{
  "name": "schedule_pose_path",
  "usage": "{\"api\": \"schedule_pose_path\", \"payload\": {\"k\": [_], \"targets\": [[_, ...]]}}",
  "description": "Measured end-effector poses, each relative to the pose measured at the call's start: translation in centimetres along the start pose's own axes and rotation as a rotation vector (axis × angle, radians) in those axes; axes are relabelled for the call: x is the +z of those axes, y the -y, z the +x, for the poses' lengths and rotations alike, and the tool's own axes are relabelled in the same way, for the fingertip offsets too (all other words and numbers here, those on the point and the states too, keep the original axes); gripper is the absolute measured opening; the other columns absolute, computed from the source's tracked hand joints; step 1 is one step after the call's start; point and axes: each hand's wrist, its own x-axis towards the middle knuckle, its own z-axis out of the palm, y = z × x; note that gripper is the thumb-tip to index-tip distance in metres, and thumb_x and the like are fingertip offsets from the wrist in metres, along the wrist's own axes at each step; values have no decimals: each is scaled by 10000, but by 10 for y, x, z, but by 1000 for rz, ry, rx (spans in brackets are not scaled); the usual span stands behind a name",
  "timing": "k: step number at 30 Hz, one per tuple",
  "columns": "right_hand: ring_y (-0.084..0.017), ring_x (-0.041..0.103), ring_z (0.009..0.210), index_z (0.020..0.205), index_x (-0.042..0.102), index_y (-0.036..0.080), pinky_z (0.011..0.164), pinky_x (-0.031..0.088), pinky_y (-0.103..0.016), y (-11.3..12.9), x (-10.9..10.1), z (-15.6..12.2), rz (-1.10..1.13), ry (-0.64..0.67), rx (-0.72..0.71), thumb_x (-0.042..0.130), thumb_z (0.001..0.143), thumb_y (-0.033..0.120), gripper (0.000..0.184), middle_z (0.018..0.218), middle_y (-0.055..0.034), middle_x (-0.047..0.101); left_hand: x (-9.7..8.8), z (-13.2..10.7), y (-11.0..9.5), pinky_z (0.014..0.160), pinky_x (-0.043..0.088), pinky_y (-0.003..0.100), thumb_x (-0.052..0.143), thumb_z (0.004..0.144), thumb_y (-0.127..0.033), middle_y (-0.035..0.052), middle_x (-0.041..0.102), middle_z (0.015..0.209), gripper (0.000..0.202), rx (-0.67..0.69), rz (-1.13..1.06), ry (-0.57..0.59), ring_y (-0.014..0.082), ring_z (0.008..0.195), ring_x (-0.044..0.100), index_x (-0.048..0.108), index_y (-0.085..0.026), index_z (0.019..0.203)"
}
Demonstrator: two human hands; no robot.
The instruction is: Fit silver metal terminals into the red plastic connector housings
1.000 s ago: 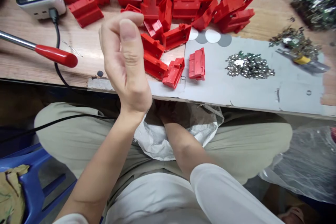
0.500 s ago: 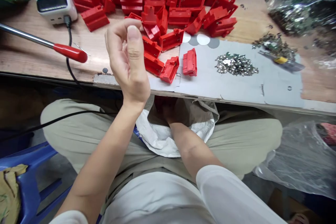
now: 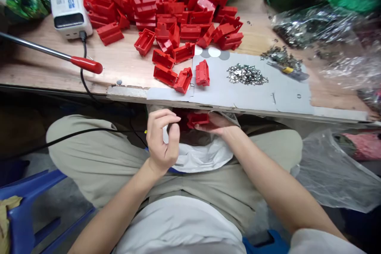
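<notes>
I have the right grip (image 3: 217, 123) closed on a red housing (image 3: 199, 118) at the mouth of the white bag (image 3: 202, 158); the left grip (image 3: 162, 139) is loosely curled, thumb and forefinger apart, nothing visible in it. Many other red housings (image 3: 144, 4) lie on the counter (image 3: 125, 65) (whether they're finished, I can't tell); the bag's dark inside hides how many remain.

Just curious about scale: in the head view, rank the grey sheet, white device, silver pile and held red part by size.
Grey sheet
White device
Silver pile
Red part in the right hand: smallest showing, partly hidden
</notes>
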Motion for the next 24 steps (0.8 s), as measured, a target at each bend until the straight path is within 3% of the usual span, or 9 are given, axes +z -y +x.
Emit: {"api": "schedule_pose_path", "payload": {"k": [2,5,8,12,17,24], "targets": [[-147,636,739,961,606,127,549,539,-209,-4,5,-28,141,30,34,490,947,159,122,888,-88,674,5,-9,1,852,520,376,565,904,-176,73,590,1042,186,-101,4,159,201,1008,574,601,-212,1083],[-146,636,696,963,612,102,494,516,-188,-18,17,-61,383,105,77,489,937,191,153,864,-101,676,8,-12,5,963,502,394,626,879,-218,110,553,1189,350,-211,5,474,219,1137,542,585,-202,1226],[-136,631,667,974,621,109,482,515,-188,-30,27,-78,444,113,33,518,925,212,153,872,-84,682,6,-11,6,1052,455,424,610,904,-257,110,547,1246,369,-214,-50,638,225,1199,531,595,-226,1271],[-123,629,647,953,634,152,498,520,-185,-37,36,-90,411,99,-96,623,859,220,117,842,-45,681,3,-10,1,1070,447,420,614,912,-264,103,543,1273,357,-191,-100,691,222,1224,529,618,-249,1269],[-167,663,762,933,650,182,542,516,-211,-39,40,-97,361,199,-247,711,786,299,197,849,-13,660,3,-13,-14,1052,468,415,690,863,-278,102,540,1269,440,-117,-113,666,228,1216,526,593,-250,1292],[-161,667,818,942,663,199,696,548,-269,-42,42,-100,436,170,-236,646,831,320,166,932,-12,685,5,-15,-27,1041,479,414,684,861,-245,111,520,1285,467,-54,-112,626,234,1209,523,577,-242,1315]]}}
